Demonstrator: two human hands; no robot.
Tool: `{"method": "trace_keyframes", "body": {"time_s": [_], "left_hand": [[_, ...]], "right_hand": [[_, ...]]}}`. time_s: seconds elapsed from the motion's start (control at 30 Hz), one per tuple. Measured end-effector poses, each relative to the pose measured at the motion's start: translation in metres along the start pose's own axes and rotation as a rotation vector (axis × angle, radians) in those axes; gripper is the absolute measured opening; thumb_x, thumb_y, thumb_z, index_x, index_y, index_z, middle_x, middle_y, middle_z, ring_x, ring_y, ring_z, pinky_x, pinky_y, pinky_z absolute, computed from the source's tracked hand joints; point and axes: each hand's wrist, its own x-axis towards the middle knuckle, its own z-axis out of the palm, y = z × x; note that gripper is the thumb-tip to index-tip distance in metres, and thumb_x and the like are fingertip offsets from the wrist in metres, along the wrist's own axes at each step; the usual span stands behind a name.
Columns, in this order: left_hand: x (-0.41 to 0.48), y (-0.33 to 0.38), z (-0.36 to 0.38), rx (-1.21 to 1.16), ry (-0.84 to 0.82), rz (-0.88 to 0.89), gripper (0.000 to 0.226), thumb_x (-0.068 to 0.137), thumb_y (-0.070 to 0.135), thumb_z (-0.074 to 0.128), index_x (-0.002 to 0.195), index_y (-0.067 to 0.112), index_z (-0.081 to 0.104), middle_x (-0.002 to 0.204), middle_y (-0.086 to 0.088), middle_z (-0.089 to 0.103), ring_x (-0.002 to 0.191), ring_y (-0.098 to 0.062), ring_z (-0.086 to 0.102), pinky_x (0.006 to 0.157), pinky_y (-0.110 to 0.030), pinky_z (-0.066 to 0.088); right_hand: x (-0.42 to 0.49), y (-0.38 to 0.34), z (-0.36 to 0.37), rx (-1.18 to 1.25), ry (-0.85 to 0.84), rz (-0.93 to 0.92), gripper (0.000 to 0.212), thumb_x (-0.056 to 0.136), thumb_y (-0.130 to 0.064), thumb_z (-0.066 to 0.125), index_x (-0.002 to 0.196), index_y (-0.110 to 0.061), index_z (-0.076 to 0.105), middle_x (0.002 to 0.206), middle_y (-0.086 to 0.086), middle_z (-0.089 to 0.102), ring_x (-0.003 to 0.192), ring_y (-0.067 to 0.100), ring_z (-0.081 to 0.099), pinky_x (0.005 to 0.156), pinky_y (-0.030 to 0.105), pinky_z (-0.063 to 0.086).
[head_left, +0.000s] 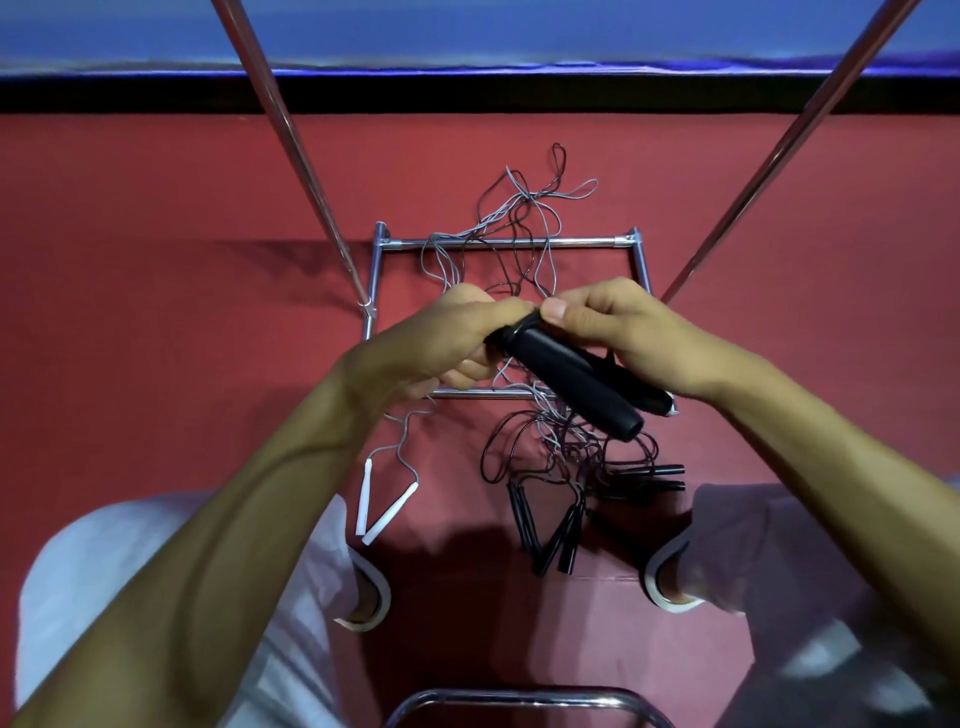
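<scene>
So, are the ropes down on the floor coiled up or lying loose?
Loose: the ropes sprawl in one tangle over and around the metal frame, and none is coiled.

Two slanted chrome poles hem the middle from far left and far right, a rectangular chrome tube frame snarled with thin grey and black cords blocks the centre, slim black rope handles and white rope handles litter the near floor, and the red floor lies open at both sides.

Two long black handles slant down side by side, their tops gripped by the left hand and right hand.
</scene>
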Motion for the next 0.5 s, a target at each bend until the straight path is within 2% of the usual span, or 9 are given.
{"method": "trace_keyframes", "body": {"time_s": [0.07,0.1,0.17,0.23,0.27,0.37,0.5], "left_hand": [[-0.001,-0.002,0.003,0.004,0.028,0.039,0.055,0.103,0.022,0.047,0.049,0.021,0.047,0.048,0.004,0.023,0.042,-0.008,0.014,0.044,-0.020,0.006],[0.000,-0.004,0.004,0.012,0.061,0.059,0.051,0.102,0.025,0.048,0.051,0.018,0.049,0.048,0.003,0.025,0.042,-0.009,0.015,0.044,-0.019,0.008],[0.002,-0.008,0.008,0.052,0.162,0.104,0.038,0.095,0.034,0.051,0.063,0.014,0.045,0.052,0.001,0.025,0.041,-0.012,0.018,0.042,-0.017,0.014],[0.003,-0.010,0.012,0.171,0.263,0.165,0.038,0.090,0.043,0.048,0.064,0.016,0.041,0.052,0.000,0.027,0.043,-0.016,0.022,0.044,-0.025,0.020],[0.003,-0.011,0.014,0.243,0.304,0.192,0.040,0.093,0.044,0.046,0.063,0.017,0.041,0.051,0.002,0.029,0.046,-0.017,0.025,0.047,-0.029,0.022],[0.005,-0.013,0.021,0.371,0.384,0.200,0.050,0.104,0.039,0.043,0.061,0.016,0.043,0.051,0.003,0.034,0.049,-0.016,0.032,0.053,-0.033,0.028],[0.008,-0.013,0.022,0.288,0.344,0.181,0.057,0.105,0.044,0.042,0.053,0.021,0.037,0.048,0.004,0.030,0.044,-0.017,0.028,0.046,-0.028,0.025]], "right_hand": [[0.001,0.004,0.004,0.134,0.027,0.065,0.080,0.087,-0.053,0.063,0.102,0.024,0.050,0.083,0.044,0.054,0.073,0.034,0.047,0.061,0.042,0.037],[0.002,0.006,0.005,0.189,0.036,0.091,0.076,0.088,-0.050,0.064,0.101,0.023,0.051,0.084,0.043,0.056,0.069,0.036,0.048,0.057,0.039,0.041],[0.002,0.004,0.008,0.238,0.049,0.133,0.051,0.099,-0.038,0.060,0.093,0.013,0.057,0.071,0.027,0.063,0.057,0.028,0.052,0.045,0.027,0.042],[0.001,0.001,0.010,0.224,0.087,0.131,0.038,0.106,-0.028,0.050,0.081,0.000,0.055,0.054,0.008,0.058,0.040,0.021,0.045,0.037,0.023,0.034],[0.000,0.001,0.011,0.208,0.110,0.114,0.040,0.107,-0.028,0.049,0.078,0.000,0.054,0.052,0.008,0.054,0.038,0.021,0.040,0.038,0.023,0.031],[0.002,0.004,0.016,0.122,0.192,0.071,0.053,0.104,-0.038,0.052,0.089,0.013,0.055,0.065,0.014,0.047,0.053,0.025,0.038,0.048,0.032,0.029],[0.003,0.004,0.017,-0.017,0.213,0.002,0.054,0.106,-0.041,0.045,0.096,0.008,0.065,0.072,0.022,0.062,0.060,0.020,0.050,0.058,0.036,0.040]]}}
